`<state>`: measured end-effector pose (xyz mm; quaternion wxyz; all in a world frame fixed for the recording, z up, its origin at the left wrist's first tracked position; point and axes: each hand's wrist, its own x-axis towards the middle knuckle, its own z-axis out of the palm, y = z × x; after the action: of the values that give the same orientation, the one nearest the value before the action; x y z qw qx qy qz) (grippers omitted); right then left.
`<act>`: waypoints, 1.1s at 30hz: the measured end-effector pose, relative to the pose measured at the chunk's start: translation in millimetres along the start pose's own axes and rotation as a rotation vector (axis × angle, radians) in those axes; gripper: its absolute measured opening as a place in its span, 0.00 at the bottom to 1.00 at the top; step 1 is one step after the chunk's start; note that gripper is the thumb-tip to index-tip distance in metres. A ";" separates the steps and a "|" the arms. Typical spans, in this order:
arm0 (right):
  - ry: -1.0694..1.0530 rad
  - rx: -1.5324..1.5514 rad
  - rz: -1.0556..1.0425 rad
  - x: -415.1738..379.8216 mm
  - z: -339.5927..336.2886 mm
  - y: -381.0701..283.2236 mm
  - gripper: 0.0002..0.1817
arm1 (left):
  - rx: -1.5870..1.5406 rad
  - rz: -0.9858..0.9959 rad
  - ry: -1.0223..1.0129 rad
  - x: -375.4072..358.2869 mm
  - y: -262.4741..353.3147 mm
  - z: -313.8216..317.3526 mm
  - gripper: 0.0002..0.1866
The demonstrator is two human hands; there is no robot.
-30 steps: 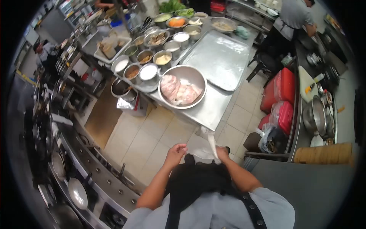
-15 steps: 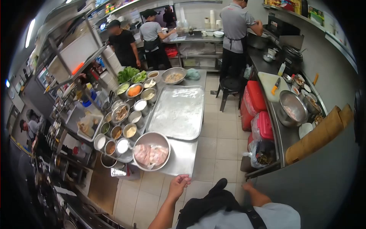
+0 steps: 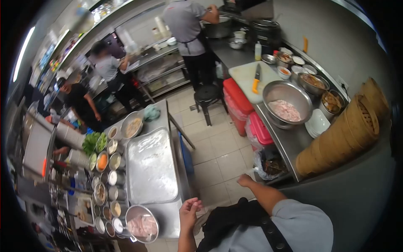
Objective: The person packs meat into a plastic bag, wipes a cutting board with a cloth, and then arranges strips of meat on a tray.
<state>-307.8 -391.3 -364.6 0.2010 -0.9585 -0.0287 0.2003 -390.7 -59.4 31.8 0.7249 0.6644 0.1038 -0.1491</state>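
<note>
My left hand (image 3: 191, 210) is raised beside the steel table's near right corner, fingers curled and thumb near them; whether anything small is between them cannot be made out. To its left stands a steel bowl (image 3: 155, 224) of raw pale-pink meat (image 3: 142, 227). My right hand (image 3: 245, 180) hangs over the floor left of a bag-lined bin (image 3: 268, 166), its fingers folded in and partly hidden. On the right counter sit a large steel bowl (image 3: 300, 90) of cut raw meat (image 3: 284, 111) and a white cutting board (image 3: 239, 75) with an orange-handled knife (image 3: 256, 80).
Ahead are a black stool (image 3: 205, 94), a red bin (image 3: 237, 98) and three people, one in grey (image 3: 184, 29) at the back counter. A large metal tray (image 3: 151, 166) and many ingredient tins lie on the left table. Bamboo steamers (image 3: 336, 136) lean at the right.
The view has turned right, so the right counter and its bowls appear closer and the left table has shifted left. My right hand has come further out in front of my body.
</note>
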 end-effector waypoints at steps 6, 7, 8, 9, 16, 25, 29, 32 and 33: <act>0.087 0.201 0.014 44.3 -135.8 -69.9 0.16 | -0.021 0.044 0.068 40.3 19.0 15.9 0.13; 0.048 0.174 -0.020 47.4 -158.1 -81.9 0.16 | -0.010 0.033 0.046 50.7 26.5 18.2 0.14; 0.039 0.390 0.056 52.5 -175.6 -92.3 0.15 | -0.003 0.018 0.025 61.0 34.3 20.6 0.15; 0.032 0.602 0.148 60.7 -190.8 -98.7 0.15 | 0.003 -0.012 0.030 71.4 44.7 24.3 0.15; 0.074 0.826 0.045 126.3 -315.5 -107.6 0.12 | -0.056 0.045 -0.063 200.5 85.0 42.0 0.13; 0.335 0.976 0.067 212.0 -480.2 -81.7 0.18 | 0.258 0.244 -0.121 368.7 158.0 37.6 0.12; 0.325 1.003 0.039 244.9 -481.5 -83.5 0.15 | 0.204 0.202 -0.097 398.7 191.2 34.5 0.12; 0.244 0.997 0.049 268.1 -479.5 -96.7 0.13 | 0.142 0.254 -0.379 406.2 216.3 33.6 0.12; 0.194 0.991 0.078 277.3 -477.5 -96.8 0.13 | 0.148 0.265 -0.378 408.3 230.1 36.7 0.12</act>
<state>138.1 -443.4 -28.8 0.6259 -0.7624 0.1245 0.1072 70.4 -111.2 107.5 0.6941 0.6838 -0.1330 -0.1817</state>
